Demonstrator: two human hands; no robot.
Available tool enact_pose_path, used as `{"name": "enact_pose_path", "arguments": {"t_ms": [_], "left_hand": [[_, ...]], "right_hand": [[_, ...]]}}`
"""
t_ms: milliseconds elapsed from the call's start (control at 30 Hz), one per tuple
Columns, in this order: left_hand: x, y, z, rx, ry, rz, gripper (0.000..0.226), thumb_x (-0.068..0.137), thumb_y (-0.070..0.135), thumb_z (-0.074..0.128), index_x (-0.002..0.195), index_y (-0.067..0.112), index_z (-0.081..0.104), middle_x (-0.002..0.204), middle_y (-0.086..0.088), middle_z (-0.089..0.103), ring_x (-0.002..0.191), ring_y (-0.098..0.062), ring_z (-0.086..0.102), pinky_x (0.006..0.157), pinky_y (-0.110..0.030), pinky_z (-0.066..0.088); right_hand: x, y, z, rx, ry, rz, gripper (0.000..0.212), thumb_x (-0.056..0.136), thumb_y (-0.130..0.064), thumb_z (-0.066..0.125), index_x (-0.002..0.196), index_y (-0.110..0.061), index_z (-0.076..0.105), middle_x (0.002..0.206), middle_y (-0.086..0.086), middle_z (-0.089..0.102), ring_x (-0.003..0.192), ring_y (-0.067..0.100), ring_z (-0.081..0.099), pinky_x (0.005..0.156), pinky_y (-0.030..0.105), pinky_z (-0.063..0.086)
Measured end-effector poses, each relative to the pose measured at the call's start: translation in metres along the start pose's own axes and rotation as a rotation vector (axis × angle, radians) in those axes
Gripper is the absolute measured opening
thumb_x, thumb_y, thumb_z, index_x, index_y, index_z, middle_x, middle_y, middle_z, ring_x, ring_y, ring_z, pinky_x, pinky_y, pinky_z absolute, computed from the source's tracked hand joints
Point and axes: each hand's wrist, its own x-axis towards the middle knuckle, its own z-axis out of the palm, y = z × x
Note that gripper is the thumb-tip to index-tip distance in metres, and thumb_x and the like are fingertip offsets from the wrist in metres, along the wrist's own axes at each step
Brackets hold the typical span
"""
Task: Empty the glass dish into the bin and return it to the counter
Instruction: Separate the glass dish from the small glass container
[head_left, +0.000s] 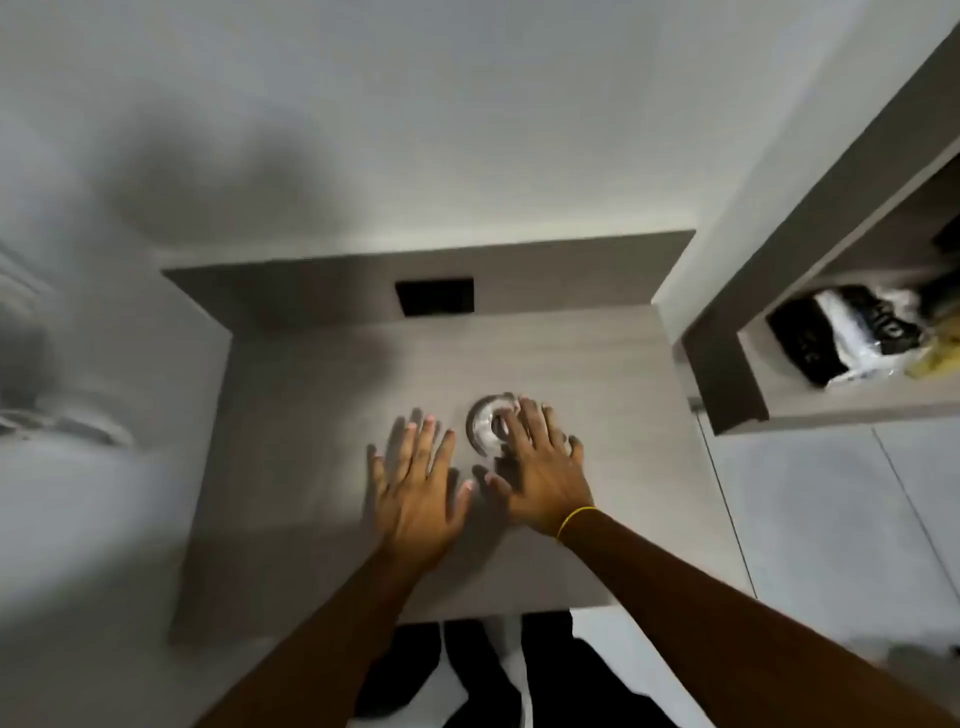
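A small round glass dish (483, 426) rests on the grey wooden counter (322, 415), near its middle. My right hand (540, 467) hovers over the dish's right half with fingers spread, covering part of it; no grip shows. My left hand (415, 488) is flat and spread just left of the dish, not touching it. A thin yellow band circles my right wrist. No bin is in view. The picture is blurred.
A dark rectangular cut-out (435, 296) sits in the counter's back panel. At the right, an open shelf (831, 400) holds black and white packets (847, 332). The wall rises behind the counter. A pale tiled floor lies to the right, and dark legs show below the counter's front edge.
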Motion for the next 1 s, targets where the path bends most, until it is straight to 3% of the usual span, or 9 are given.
{"name": "enact_pose_path", "arguments": {"t_ms": [133, 300, 400, 600, 1000], "left_hand": [[-0.020, 0.001, 0.046, -0.004, -0.137, -0.069, 0.076, 0.105, 0.056, 0.049, 0.169, 0.019, 0.037, 0.182, -0.012, 0.022, 0.168, -0.034, 0.018, 0.127, -0.073, 0.023], [-0.030, -0.001, 0.079, -0.004, -0.177, -0.057, 0.077, 0.105, 0.061, 0.036, 0.169, 0.019, 0.035, 0.181, -0.015, 0.023, 0.168, -0.037, 0.018, 0.126, -0.076, 0.018], [-0.034, -0.003, 0.088, -0.016, -0.127, -0.051, 0.077, 0.106, 0.062, 0.036, 0.171, 0.022, 0.029, 0.182, -0.013, 0.020, 0.168, -0.037, 0.016, 0.128, -0.075, 0.015], [-0.036, -0.004, 0.097, -0.029, -0.092, -0.056, 0.075, 0.107, 0.062, 0.034, 0.173, 0.028, 0.023, 0.185, -0.008, 0.012, 0.170, -0.034, 0.011, 0.130, -0.072, 0.011], [-0.037, -0.005, 0.096, -0.052, -0.096, -0.071, 0.076, 0.107, 0.061, 0.038, 0.173, 0.027, 0.022, 0.184, -0.009, 0.012, 0.170, -0.034, 0.011, 0.131, -0.072, 0.011]], "right_hand": [[0.011, 0.003, 0.019, 0.005, 0.059, 0.049, 0.102, 0.081, -0.067, 0.059, 0.166, -0.024, 0.022, 0.176, 0.010, 0.020, 0.160, 0.039, 0.023, 0.112, 0.059, 0.039], [0.036, 0.000, 0.012, 0.031, 0.102, 0.036, 0.105, 0.068, -0.059, 0.066, 0.161, -0.023, 0.031, 0.171, 0.003, 0.028, 0.154, 0.031, 0.034, 0.101, 0.052, 0.046], [0.052, -0.001, 0.003, -0.010, 0.041, -0.002, 0.112, 0.061, -0.056, 0.068, 0.162, -0.025, 0.029, 0.166, 0.001, 0.034, 0.149, 0.028, 0.037, 0.097, 0.051, 0.048], [0.073, 0.001, -0.011, -0.081, -0.101, -0.082, 0.112, 0.064, -0.045, 0.077, 0.162, -0.022, 0.029, 0.159, 0.005, 0.040, 0.144, 0.033, 0.041, 0.106, 0.053, 0.049], [0.091, -0.013, -0.032, -0.249, -0.305, -0.209, 0.104, 0.066, -0.042, 0.089, 0.150, -0.008, 0.039, 0.146, 0.019, 0.040, 0.129, 0.043, 0.047, 0.095, 0.056, 0.058]]}}
